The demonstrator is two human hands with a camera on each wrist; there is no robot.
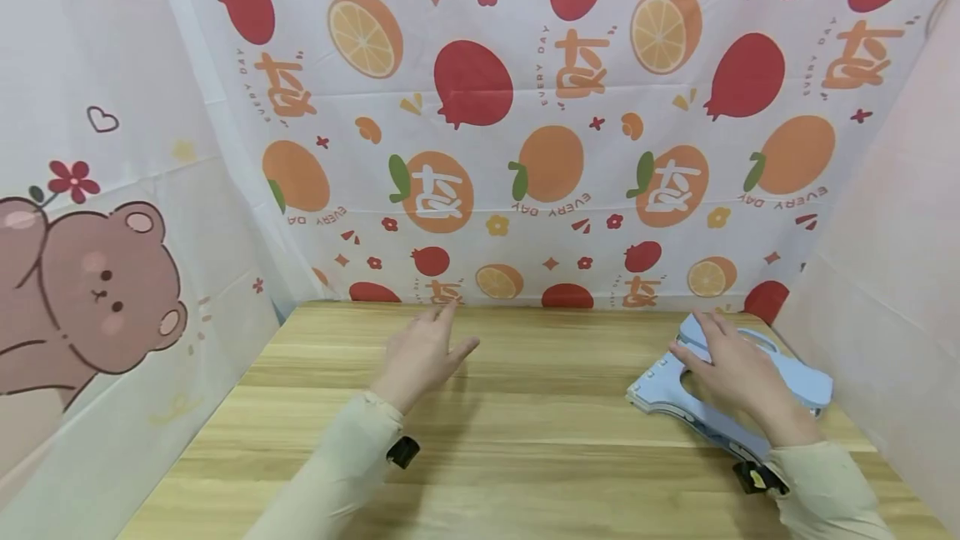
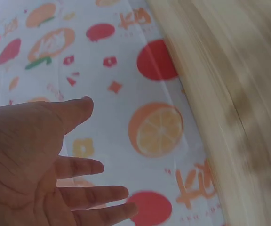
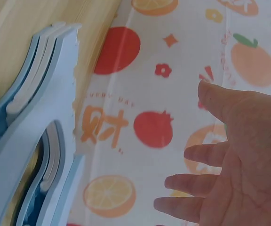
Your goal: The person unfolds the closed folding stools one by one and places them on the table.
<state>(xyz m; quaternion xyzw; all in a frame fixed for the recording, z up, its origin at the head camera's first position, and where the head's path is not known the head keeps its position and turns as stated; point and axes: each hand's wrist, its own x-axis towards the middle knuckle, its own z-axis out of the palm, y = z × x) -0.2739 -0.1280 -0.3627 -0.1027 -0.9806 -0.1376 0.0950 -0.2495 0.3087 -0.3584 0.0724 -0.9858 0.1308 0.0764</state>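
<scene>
A light blue plastic folding stool, folded flat, lies on the right side of the wooden table in the head view. My right hand is over it, fingers extended. In the right wrist view, a gap separates that hand from the stool, whose curved legs and cut-out handle hole face the camera. Nothing is in the right hand. Left of the table's middle, my left hand hovers with straight fingers and thumb spread. The left wrist view shows its palm holding nothing.
The wooden table ends at a patterned fruit cloth hanging behind it. Another cloth with a bear print hangs at the left, and a pale cloth borders the right side. Dark straps with small devices sit on both wrists.
</scene>
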